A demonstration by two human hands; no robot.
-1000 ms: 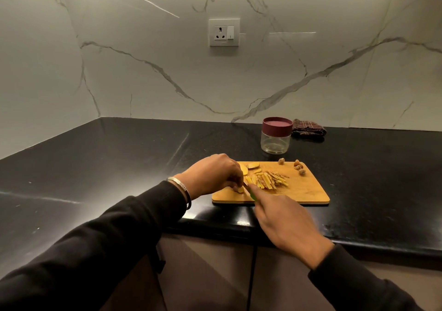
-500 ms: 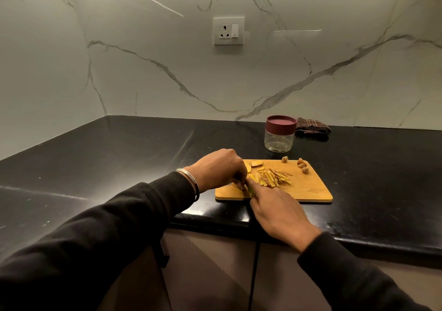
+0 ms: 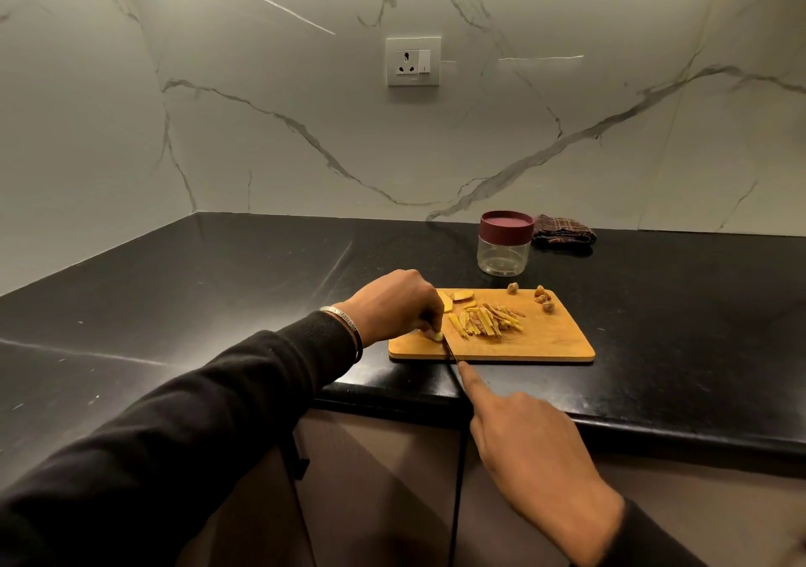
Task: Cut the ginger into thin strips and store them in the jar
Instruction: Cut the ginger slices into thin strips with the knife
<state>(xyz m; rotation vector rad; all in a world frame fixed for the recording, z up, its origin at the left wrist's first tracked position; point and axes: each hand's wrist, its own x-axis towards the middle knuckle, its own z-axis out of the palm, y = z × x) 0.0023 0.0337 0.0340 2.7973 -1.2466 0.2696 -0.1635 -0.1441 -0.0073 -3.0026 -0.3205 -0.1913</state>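
Note:
A wooden cutting board (image 3: pixel 545 344) lies near the front edge of the black counter. On it lies a pile of thin ginger strips (image 3: pixel 488 321), with ginger slices (image 3: pixel 455 297) behind it. My left hand (image 3: pixel 392 304) pinches a small ginger piece (image 3: pixel 437 336) down at the board's left end. My right hand (image 3: pixel 523 444) grips a knife, index finger stretched along its back. The knife blade (image 3: pixel 449 350) rests just right of the pinched piece. A clear jar (image 3: pixel 505 247) with a maroon lid on stands behind the board.
Several brown ginger peel bits (image 3: pixel 543 298) sit at the board's far right corner. A folded checked cloth (image 3: pixel 562 231) lies by the wall right of the jar. A wall socket (image 3: pixel 413 61) is above. Cabinet doors (image 3: pixel 384 492) hang below the counter edge (image 3: pixel 654 431).
My right hand has drawn back toward me, pulling the knife along the ginger piece. My left hand stays pinching the piece at the board's left end.

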